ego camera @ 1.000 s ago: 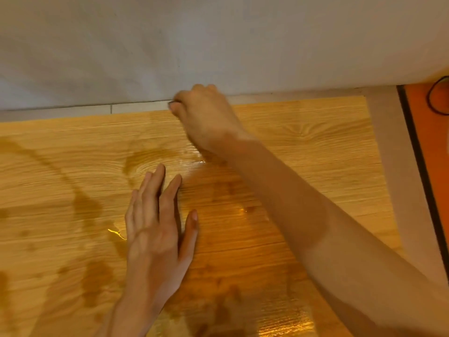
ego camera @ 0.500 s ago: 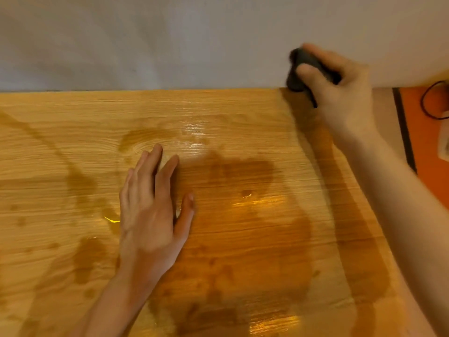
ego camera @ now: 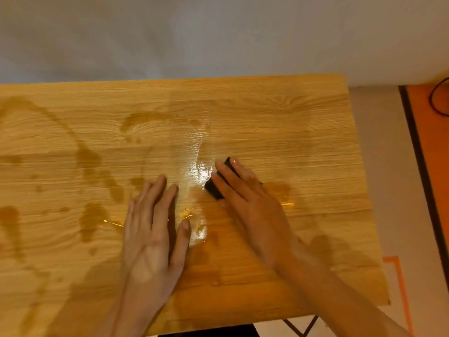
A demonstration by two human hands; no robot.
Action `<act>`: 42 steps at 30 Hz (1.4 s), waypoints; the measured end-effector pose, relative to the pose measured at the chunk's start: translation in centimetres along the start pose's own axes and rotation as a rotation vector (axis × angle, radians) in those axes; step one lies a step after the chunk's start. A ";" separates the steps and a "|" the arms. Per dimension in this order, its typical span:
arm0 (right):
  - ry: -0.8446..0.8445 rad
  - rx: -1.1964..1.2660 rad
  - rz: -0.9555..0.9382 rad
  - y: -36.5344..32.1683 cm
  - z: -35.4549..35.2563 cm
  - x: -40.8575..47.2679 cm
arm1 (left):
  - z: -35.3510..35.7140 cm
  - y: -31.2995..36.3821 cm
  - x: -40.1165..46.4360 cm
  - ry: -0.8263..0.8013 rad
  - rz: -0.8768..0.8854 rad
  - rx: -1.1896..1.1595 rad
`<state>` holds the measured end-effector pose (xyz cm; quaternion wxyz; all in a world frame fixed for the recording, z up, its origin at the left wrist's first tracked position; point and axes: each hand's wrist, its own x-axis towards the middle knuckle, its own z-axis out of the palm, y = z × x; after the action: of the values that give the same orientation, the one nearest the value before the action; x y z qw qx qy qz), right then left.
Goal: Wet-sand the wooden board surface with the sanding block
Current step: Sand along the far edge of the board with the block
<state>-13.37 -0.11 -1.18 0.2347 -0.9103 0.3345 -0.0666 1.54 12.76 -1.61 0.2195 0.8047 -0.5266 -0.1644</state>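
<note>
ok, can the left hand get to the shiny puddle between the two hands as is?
Probably yes. The left hand lies flat on the board, the puddle just past its fingertips with bare wood between. The right hand and sanding block sit beside it, not across the path.

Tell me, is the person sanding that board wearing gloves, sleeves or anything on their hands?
Nothing at all, as far as the view shows. The left hand and right hand are bare, without gloves, rings or a watch, and both forearms are uncovered down to the frame's edge, with no sleeve in sight.
</note>
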 end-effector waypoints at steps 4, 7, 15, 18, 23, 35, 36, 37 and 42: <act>0.197 -0.054 0.264 4.6 -2.6 3.6 | 0.4 -0.9 -2.7 -0.011 -0.058 -0.013; 0.328 -0.020 0.533 7.3 -3.8 3.1 | 0.9 -1.3 -3.4 -0.006 -0.015 0.016; 0.124 -0.165 0.000 -1.2 2.4 -1.5 | 1.5 -1.6 -3.4 0.022 0.000 0.080; 0.176 0.083 0.167 3.0 -0.8 -3.5 | 1.6 -1.7 -3.6 0.039 0.022 0.071; 0.431 0.170 0.647 8.6 -4.9 -8.4 | 1.6 -1.6 -3.7 0.050 0.022 0.079; 0.146 -0.070 0.205 -0.9 2.4 -9.2 | 1.6 -1.6 -3.7 0.077 0.039 0.080; 0.184 -0.055 0.277 1.2 1.4 -10.4 | 1.6 -1.7 -3.7 0.080 0.039 0.075; 0.268 -0.025 0.365 3.1 0.4 -11.7 | 1.6 -1.7 -3.7 0.084 0.037 0.073; 0.520 0.004 0.640 2.9 0.0 -13.1 | 1.5 -1.5 -3.7 0.088 0.034 0.082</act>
<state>-25.10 6.39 -2.11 0.1531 -0.7126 0.6488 -0.2188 0.54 16.40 -3.57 0.2120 0.8103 -0.5365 -0.1035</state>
